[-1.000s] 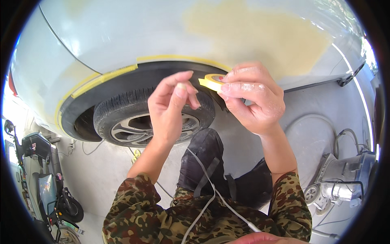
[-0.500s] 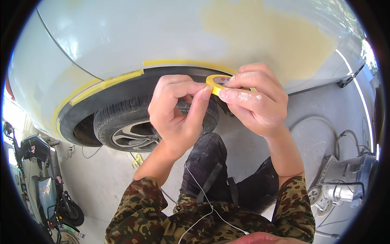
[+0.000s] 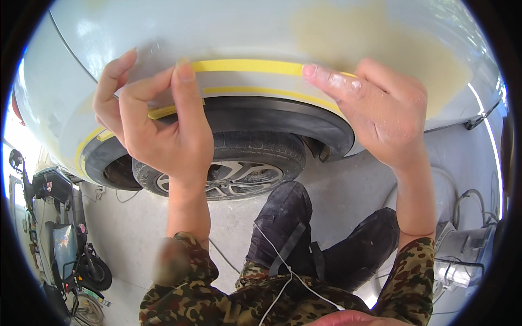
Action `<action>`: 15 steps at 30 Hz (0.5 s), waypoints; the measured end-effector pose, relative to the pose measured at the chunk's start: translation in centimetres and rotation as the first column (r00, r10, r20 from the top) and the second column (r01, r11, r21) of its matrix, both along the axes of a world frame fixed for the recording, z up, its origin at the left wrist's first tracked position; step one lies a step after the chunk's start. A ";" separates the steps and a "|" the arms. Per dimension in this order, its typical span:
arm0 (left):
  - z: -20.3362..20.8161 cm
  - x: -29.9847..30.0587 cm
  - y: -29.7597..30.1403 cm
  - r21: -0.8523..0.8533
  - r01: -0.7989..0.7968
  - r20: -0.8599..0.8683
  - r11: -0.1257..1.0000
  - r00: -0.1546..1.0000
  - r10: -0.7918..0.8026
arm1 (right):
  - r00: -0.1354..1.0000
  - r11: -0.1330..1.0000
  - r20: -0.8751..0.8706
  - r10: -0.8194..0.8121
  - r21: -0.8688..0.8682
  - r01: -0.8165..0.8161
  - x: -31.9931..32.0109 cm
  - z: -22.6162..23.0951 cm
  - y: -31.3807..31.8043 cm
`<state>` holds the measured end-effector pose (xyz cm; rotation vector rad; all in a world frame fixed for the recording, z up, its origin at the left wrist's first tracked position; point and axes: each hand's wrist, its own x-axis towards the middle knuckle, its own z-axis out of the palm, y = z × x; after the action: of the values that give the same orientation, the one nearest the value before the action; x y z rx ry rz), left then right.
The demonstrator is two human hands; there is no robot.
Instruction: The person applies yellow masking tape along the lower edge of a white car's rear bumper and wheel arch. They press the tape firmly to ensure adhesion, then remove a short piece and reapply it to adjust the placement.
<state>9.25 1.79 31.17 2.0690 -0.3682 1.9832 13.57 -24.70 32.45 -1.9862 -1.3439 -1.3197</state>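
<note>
A strip of yellow masking tape (image 3: 250,66) stretches between my two hands in front of a pale car body (image 3: 228,32), above the wheel arch. My left hand (image 3: 168,122) pinches the strip's left end between thumb and index finger; its other fingers are curled loosely. At the right end, my right hand (image 3: 389,111) is closed on the tape, its dusty index finger pointing left along the strip. The roll itself is mostly hidden behind those fingers. Below, more yellow tape (image 3: 266,92) lines the body's edge over the black arch trim (image 3: 250,114).
Under the arch is a wheel with a black tyre (image 3: 255,145). A beige patch (image 3: 380,35) covers part of the panel. A scooter (image 3: 65,247) stands at left, a grey machine (image 3: 462,250) at right. A white cord (image 3: 272,244) hangs before my legs.
My hands have moved apart, left and right, drawing a length of tape out between them. Both are higher against the car body now.
</note>
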 end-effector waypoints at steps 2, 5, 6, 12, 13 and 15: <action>-0.2 0.5 -0.2 -0.030 0.040 0.026 0.999 0.999 -0.039 | 0.998 0.998 -0.010 -0.066 0.000 0.066 -0.2 0.1 0.4; -0.3 1.1 -0.4 -0.084 0.059 0.047 0.995 0.997 -0.055 | 0.986 0.986 -0.007 -0.166 -0.023 0.165 -0.8 0.3 0.8; -0.2 1.1 -0.3 -0.070 0.037 0.047 0.997 0.998 -0.033 | 0.983 0.982 0.002 -0.184 -0.028 0.184 -0.9 0.3 1.0; -0.3 1.2 -0.2 -0.043 0.042 0.054 0.998 0.998 -0.040 | 0.964 0.963 0.027 -0.263 -0.055 0.264 -1.4 0.4 1.5; -0.4 1.1 -0.1 -0.039 0.038 0.052 0.999 0.998 -0.036 | 0.963 0.961 0.036 -0.268 -0.060 0.270 -1.4 0.4 1.6; -0.4 1.1 0.0 -0.029 0.024 0.049 0.999 0.999 -0.022 | 0.959 0.957 0.028 -0.281 -0.068 0.282 -1.6 0.3 1.6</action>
<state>10.40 1.75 30.80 1.9932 -0.3682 2.0161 12.00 -23.13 32.78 -2.2875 -1.1610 -1.4322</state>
